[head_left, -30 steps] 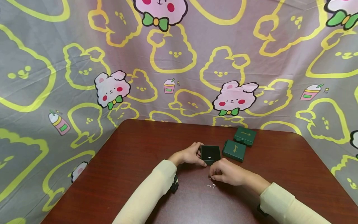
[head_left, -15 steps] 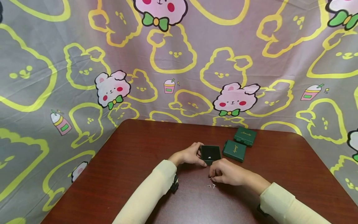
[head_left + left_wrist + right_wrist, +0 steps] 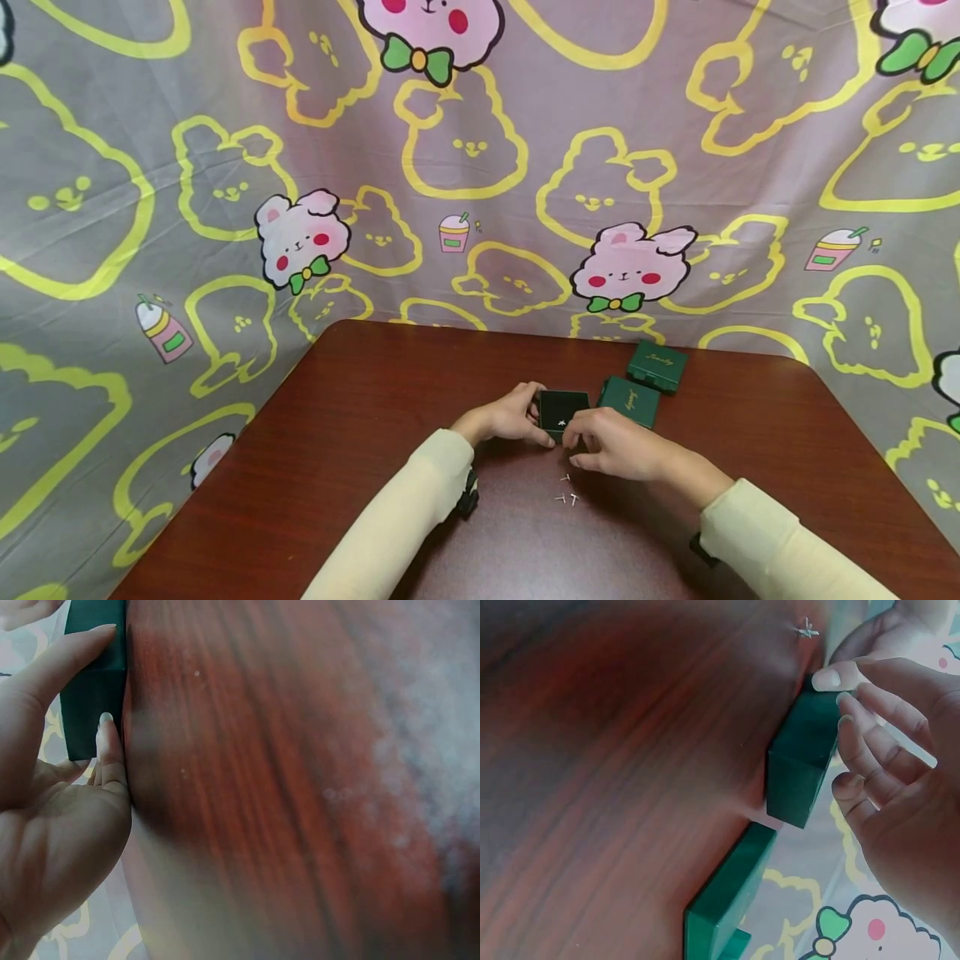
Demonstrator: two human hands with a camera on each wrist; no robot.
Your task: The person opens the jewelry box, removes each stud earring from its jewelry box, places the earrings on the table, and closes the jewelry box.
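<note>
A dark green jewelry box [image 3: 564, 406] stands open on the table, its black inside showing a small silver star-shaped piece [image 3: 562, 423]. My left hand [image 3: 513, 414] grips the box's left side, thumb at the near corner. In the left wrist view that thumb [image 3: 71, 664] lies along the green wall. My right hand [image 3: 618, 446] hovers by the box's near right corner, fingers loosely bent, thumb apart, nothing held. Just below its thumb, several small silver pieces with thin posts, like stud earrings [image 3: 566, 478], lie on the tabletop. The right wrist view shows a silver piece [image 3: 808, 630] beyond the box.
Two closed green boxes with gold lettering stand right of the open one: a nearer box [image 3: 626, 400], partly behind my right hand, and a farther box [image 3: 657, 367]. The brown table [image 3: 390, 392] ends at a cartoon-printed cloth [image 3: 495, 200].
My right hand has let go of a silver piece, which stays on the table, and has moved up toward the box's near right corner. My left hand stays on the box.
</note>
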